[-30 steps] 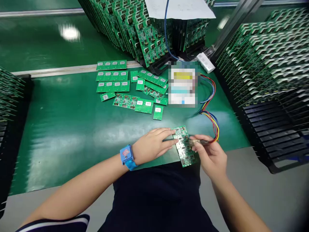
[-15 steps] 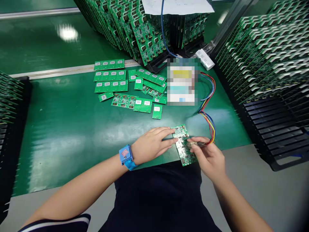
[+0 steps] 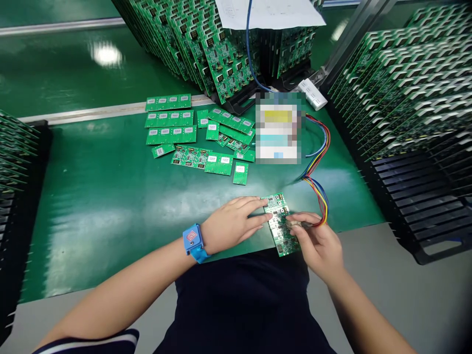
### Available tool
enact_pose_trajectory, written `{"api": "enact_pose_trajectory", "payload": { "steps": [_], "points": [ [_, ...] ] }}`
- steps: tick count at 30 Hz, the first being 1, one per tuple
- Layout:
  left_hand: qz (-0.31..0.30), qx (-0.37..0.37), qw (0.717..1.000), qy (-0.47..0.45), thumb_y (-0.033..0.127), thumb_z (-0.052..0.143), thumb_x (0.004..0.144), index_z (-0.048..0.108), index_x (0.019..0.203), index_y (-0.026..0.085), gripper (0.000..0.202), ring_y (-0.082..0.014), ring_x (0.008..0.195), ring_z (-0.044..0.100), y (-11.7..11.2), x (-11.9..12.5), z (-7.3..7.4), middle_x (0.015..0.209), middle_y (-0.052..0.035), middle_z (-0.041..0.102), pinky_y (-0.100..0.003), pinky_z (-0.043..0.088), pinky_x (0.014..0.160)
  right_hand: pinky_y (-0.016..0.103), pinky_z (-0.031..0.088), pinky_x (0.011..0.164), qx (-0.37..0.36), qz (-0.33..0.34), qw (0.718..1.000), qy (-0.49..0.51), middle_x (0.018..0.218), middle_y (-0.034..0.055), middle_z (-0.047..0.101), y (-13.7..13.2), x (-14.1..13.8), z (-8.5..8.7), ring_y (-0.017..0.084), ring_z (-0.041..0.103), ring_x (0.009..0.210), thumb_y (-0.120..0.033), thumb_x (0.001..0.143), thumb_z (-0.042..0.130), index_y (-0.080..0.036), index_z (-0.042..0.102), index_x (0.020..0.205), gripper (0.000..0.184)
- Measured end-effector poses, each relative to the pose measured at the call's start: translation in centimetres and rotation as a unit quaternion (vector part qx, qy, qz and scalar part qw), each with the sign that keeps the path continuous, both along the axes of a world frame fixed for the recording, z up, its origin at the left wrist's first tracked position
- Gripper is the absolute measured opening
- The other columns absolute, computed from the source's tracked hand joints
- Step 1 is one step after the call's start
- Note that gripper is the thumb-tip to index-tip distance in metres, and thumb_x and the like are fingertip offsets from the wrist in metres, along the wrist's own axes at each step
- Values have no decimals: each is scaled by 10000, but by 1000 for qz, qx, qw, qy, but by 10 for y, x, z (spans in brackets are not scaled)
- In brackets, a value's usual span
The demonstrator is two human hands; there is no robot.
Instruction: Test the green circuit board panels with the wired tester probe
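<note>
A long green circuit board point(image 3: 280, 223) lies at the near edge of the green mat point(image 3: 110, 196). My left hand point(image 3: 232, 221) rests flat on the mat with its fingers stretched out, fingertips pressing the board's left edge. A blue wrist strap point(image 3: 193, 242) is on that wrist. My right hand point(image 3: 319, 243) is closed in a pinch on a connector plug point(image 3: 298, 224) at the end of a bundle of coloured wires point(image 3: 319, 191), and holds it against the board's right side.
Several loose green boards point(image 3: 195, 132) lie spread on the mat behind. A blurred box point(image 3: 278, 128) sits where the wires start. Racks packed with upright boards stand at the back point(image 3: 206, 44), the right point(image 3: 405, 83) and the left point(image 3: 14, 147). A white sheet point(image 3: 273, 12) tops the back rack.
My right hand with the plug has shifted slightly left along the board. My left hand has stayed in place on the board's edge.
</note>
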State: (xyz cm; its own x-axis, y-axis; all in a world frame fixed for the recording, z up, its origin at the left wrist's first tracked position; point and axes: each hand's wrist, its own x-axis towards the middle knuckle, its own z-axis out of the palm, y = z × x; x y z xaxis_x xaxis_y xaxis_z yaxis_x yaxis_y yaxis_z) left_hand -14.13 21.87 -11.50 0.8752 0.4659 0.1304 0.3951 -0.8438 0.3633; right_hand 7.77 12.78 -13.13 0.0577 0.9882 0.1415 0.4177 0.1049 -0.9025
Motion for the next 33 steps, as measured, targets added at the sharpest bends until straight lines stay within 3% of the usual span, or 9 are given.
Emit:
{"api": "enact_pose_trajectory", "payload": {
  "steps": [6, 14, 24, 33],
  "points": [
    [4, -5, 1000, 4, 301, 437, 942, 525, 1226, 247, 302, -223, 1221, 439, 0, 0, 0, 1341, -65, 456, -406, 429, 993, 348, 520, 804, 6, 4, 1000, -16, 1002, 43, 608, 0, 0, 1, 173, 632, 868, -133, 876, 522, -240, 553, 1069, 223],
    [0, -11, 1000, 1, 303, 430, 943, 515, 1236, 243, 311, -233, 1232, 429, -1, 0, 1, 1339, -75, 456, -420, 430, 987, 322, 511, 827, 72, 43, 987, -136, 973, 53, 614, 5, -4, 11, 183, 598, 925, -104, 870, 508, -217, 520, 1093, 250],
    [9, -14, 1000, -4, 293, 439, 938, 516, 1225, 253, 300, -223, 1222, 442, 0, 0, 1, 1320, -63, 477, -403, 437, 979, 335, 525, 808, 104, 54, 985, -127, 973, 72, 590, 5, -7, 3, 201, 594, 936, -85, 876, 464, -219, 485, 1106, 267],
    [15, -21, 1000, 1, 288, 452, 932, 512, 1231, 277, 305, -225, 1220, 444, 0, -1, 2, 1335, -46, 465, -407, 441, 980, 329, 524, 835, 84, 64, 987, -120, 1003, 80, 589, 4, -4, 5, 196, 586, 980, -101, 893, 434, -215, 486, 1127, 265]
  ]
}}
